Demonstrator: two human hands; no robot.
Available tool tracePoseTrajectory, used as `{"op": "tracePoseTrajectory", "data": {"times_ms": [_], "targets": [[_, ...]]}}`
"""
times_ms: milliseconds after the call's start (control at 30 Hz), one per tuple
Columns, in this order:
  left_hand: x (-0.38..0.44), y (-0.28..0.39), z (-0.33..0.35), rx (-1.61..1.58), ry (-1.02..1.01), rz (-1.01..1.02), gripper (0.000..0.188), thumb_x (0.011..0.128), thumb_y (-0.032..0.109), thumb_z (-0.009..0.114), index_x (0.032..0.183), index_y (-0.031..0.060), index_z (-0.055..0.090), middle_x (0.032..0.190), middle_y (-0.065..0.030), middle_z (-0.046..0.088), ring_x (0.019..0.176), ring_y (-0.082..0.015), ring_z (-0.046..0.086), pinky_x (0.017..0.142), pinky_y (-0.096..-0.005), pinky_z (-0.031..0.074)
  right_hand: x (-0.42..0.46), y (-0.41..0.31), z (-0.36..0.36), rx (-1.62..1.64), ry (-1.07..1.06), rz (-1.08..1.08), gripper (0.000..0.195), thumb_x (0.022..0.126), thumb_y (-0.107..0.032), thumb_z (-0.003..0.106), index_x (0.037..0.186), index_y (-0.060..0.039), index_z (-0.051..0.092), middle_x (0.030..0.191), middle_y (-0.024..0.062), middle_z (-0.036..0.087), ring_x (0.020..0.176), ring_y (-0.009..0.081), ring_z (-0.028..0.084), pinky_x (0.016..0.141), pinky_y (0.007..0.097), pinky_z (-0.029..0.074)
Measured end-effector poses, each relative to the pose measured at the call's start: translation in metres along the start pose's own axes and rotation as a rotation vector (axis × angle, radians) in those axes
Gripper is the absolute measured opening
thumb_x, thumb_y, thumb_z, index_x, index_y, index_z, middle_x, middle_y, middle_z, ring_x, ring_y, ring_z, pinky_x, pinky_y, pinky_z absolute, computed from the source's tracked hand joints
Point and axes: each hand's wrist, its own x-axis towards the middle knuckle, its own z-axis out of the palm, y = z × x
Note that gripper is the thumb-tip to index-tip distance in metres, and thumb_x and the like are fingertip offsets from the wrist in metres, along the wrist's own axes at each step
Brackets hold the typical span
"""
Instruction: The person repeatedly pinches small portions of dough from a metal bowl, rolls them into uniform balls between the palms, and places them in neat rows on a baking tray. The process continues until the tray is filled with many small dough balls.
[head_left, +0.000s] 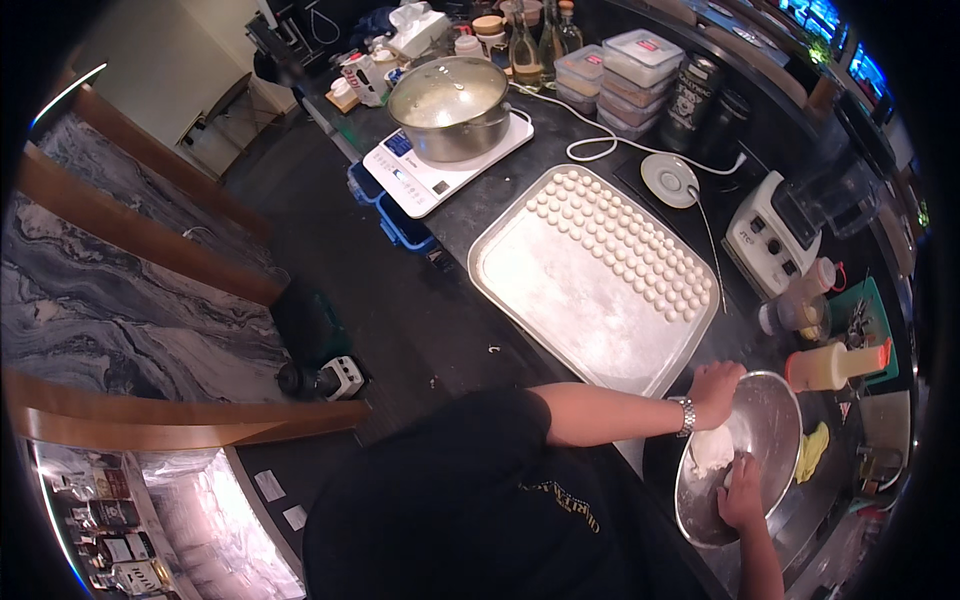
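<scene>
A steel mixing bowl stands tilted at the lower right. My left hand, with a metal watch at the wrist, lies over the bowl's upper left rim, fingers bent round it. Inside, just below that hand, is a lump of white dough. My right hand is in the bowl beside the lump, a small pale dough piece partly showing between thumb and fingers. Up and left of the bowl is a metal tray, dusted white, with rows of small white dough balls along its far side.
A lidded steel pot stands on a white induction cooker. Stacked plastic containers, a saucer, a blender base, squeeze bottles, a green bin and a yellow cloth surround the tray and bowl. A white cable crosses the counter.
</scene>
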Motion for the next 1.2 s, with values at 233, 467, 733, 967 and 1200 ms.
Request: {"op": "tracePoseTrajectory", "data": {"times_ms": [233,467,733,967,1200], "targets": [[-0.002,-0.001,-0.005,-0.157,-0.060,-0.084,0.041,0.087,0.000,0.061,0.128,0.0045,0.058,0.127,-0.0148,0.061,0.125,-0.0374,0.055,0.104,-0.0517,0.041,0.000,0.044,-0.002,0.284,0.181,0.061,0.061,0.082,-0.007,0.076,0.139,-0.0013,0.055,0.112,0.0158,0.067,0.105,0.0393,0.066,0.095,0.0503,0.054],[-0.017,0.039,-0.049,-0.069,0.227,0.344,0.059,0.086,0.023,0.080,0.135,0.0080,0.051,0.151,-0.0204,0.041,0.141,-0.0461,0.039,0.116,-0.0586,0.033,-0.014,0.001,-0.012,2.251,0.695,0.261,0.044,0.091,-0.011,0.068,0.134,-0.0046,0.059,0.126,0.0185,0.067,0.124,0.0422,0.063,0.110,0.0544,0.053],[-0.049,0.113,-0.007,-0.365,-0.153,0.790,0.048,0.089,0.029,0.073,0.126,0.0031,0.057,0.149,-0.0230,0.046,0.145,-0.0458,0.038,0.121,-0.0586,0.031,-0.009,-0.016,0.009,2.445,0.768,-0.261,0.048,0.105,-0.019,0.059,0.150,-0.0040,0.049,0.154,0.0206,0.052,0.140,0.0319,0.054,0.118,0.0495,0.046],[-0.062,0.157,0.032,-0.542,-0.113,0.630,0.047,0.095,0.023,0.065,0.134,-0.0001,0.054,0.144,-0.0257,0.051,0.138,-0.0460,0.047,0.120,-0.0530,0.034,0.006,-0.124,-0.073,1.926,1.425,0.153,0.062,0.115,-0.048,0.036,0.156,-0.0031,0.043,0.160,0.0168,0.046,0.146,0.0298,0.048,0.121,0.0448,0.040],[-0.068,0.181,0.034,-0.625,-0.038,0.669,0.040,0.098,0.024,0.062,0.131,0.0005,0.062,0.148,-0.0234,0.055,0.139,-0.0410,0.051,0.115,-0.0486,0.043,-0.010,-0.132,-0.088,1.884,1.448,0.029,0.067,0.115,-0.053,0.029,0.159,-0.0022,0.039,0.161,0.0173,0.044,0.148,0.0308,0.045,0.124,0.0452,0.037]]}}
